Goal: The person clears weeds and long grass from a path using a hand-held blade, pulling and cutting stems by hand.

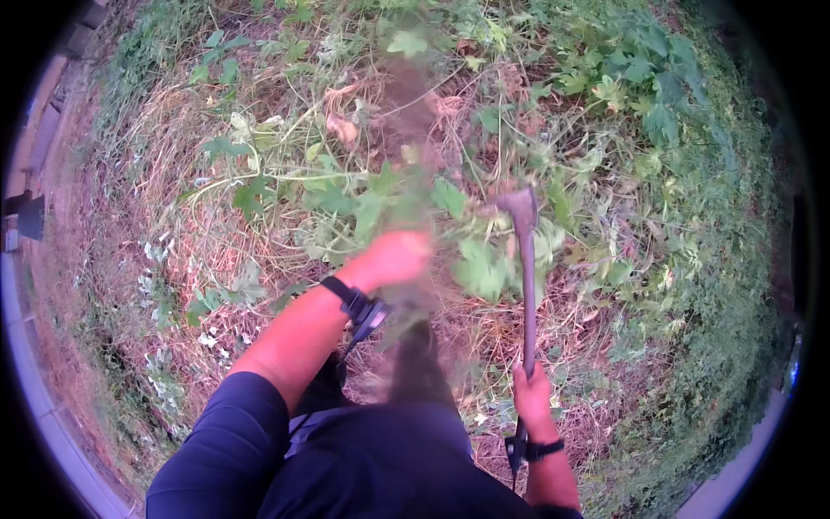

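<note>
My right hand [533, 396] is wrapped round the lower handle of a hoe [528, 294]. The tool points away from me, and its brown metal head [517, 203] lies among leaves and stems, partly hidden by them. Slightly blurred, my left hand [396, 258] is closed in a fist left of the hoe, low over the plants. Whatever its fingers hold does not show clearly. Broad green leaves [372, 208] and a pale vine [294, 177] lie just beyond this fist, and a large leaf [481, 270] sits between it and the hoe handle.
Dry straw-like stalks [207, 164] cover much of the ground on the left. Dense green growth [692, 363] fills the right side, with leafy plants [648, 65] at the far right. A pale paved edge [39, 381] curves along the left rim. A blurred dark strip crosses the middle.
</note>
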Tool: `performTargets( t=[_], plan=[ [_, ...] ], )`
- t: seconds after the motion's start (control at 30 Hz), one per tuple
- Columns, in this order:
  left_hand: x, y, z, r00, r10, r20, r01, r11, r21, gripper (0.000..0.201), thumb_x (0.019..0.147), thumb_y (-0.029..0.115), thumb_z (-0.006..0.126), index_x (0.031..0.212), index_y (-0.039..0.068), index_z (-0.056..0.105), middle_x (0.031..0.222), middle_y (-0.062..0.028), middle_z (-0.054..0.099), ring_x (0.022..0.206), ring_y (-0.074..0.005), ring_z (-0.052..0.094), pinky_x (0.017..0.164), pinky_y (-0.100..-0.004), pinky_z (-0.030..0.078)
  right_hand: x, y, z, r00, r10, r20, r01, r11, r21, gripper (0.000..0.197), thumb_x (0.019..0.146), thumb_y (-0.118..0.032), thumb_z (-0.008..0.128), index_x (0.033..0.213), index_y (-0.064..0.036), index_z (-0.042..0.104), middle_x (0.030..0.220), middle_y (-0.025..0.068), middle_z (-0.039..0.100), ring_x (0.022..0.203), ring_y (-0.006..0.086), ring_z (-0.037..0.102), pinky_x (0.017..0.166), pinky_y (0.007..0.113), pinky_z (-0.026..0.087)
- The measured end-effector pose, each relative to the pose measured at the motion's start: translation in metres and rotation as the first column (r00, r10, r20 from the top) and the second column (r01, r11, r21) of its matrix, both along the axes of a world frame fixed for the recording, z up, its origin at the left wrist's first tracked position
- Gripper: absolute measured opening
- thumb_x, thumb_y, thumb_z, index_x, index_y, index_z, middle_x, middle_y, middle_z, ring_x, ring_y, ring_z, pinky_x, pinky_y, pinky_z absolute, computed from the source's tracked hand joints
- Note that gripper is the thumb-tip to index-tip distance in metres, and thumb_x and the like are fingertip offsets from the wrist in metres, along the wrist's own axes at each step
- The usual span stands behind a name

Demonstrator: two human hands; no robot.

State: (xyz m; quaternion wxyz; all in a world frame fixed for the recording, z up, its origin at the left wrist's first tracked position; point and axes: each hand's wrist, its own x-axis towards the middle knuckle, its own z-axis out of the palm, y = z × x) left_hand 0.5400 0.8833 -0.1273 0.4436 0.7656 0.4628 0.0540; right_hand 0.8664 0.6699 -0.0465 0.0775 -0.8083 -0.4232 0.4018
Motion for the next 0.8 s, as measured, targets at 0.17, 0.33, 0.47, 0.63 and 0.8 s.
performTargets(
  t=[0.17, 0.33, 0.47, 0.63, 0.8],
  plan=[
    [-0.019, -0.086, 0.062, 0.983, -0.077, -0.169, 0.052, 0.988, -0.148, 0.032, 0.093, 0.034, 0.05, 0.1, 0.004, 0.059, 0.093, -0.0223, 0.066, 0.089, -0.042, 0.064, 0.078, -0.0522, 0.051, -0.023, -0.12, 0.057, 0.99, -0.128, -0.061, 0.124, 0.99, -0.065, 0.026, 0.093, -0.025, 0.063, 0.086, -0.0035, 0.051, 0.064, 0.0051, 0.053, 0.058, 0.013, 0.049, 0.055, 0.033, 0.044],
    [-0.039, -0.149, 0.125, 0.981, -0.098, -0.166, 0.086, 0.993, -0.075, 0.033, 0.093, 0.034, 0.051, 0.105, 0.004, 0.056, 0.092, -0.0235, 0.066, 0.088, -0.0438, 0.063, 0.078, -0.053, 0.05, -0.055, -0.193, 0.067, 0.963, -0.232, -0.139, 0.225, 0.972, -0.064, 0.026, 0.094, -0.023, 0.063, 0.084, -0.005, 0.048, 0.063, 0.0008, 0.049, 0.056, 0.008, 0.045, 0.05, 0.029, 0.04],
    [-0.068, -0.213, 0.171, 0.991, -0.061, -0.121, 0.053, 0.996, -0.07, 0.033, 0.093, 0.034, 0.051, 0.104, 0.003, 0.056, 0.092, -0.0236, 0.066, 0.088, -0.0437, 0.063, 0.078, -0.0527, 0.05, -0.092, -0.243, 0.077, 0.976, -0.169, -0.138, 0.169, 0.986, -0.014, 0.021, 0.096, -0.022, 0.061, 0.086, -0.0092, 0.047, 0.058, -0.0052, 0.044, 0.046, 0.005, 0.041, 0.04, 0.024, 0.033],
    [-0.115, -0.244, 0.189, 0.992, 0.006, -0.129, -0.004, 1.0, 0.012, 0.035, 0.095, 0.035, 0.05, 0.1, 0.001, 0.055, 0.092, -0.0242, 0.065, 0.088, -0.0437, 0.063, 0.078, -0.0524, 0.05, -0.127, -0.21, 0.114, 0.915, -0.19, -0.355, 0.215, 0.976, 0.033, 0.021, 0.094, -0.023, 0.064, 0.089, -0.0059, 0.052, 0.066, -0.0038, 0.049, 0.056, 0.0059, 0.045, 0.05, 0.025, 0.04],
    [-0.111, -0.255, 0.154, 0.977, 0.054, -0.207, -0.058, 0.998, -0.014, 0.033, 0.095, 0.034, 0.051, 0.095, 0.001, 0.053, 0.086, -0.0246, 0.065, 0.083, -0.0451, 0.062, 0.075, -0.0527, 0.05, -0.125, -0.14, 0.076, 0.847, -0.313, -0.431, 0.422, 0.888, 0.184, 0.023, 0.096, -0.027, 0.059, 0.088, -0.0097, 0.046, 0.059, -0.004, 0.045, 0.042, 0.0069, 0.042, 0.036, 0.024, 0.036]
  ],
)
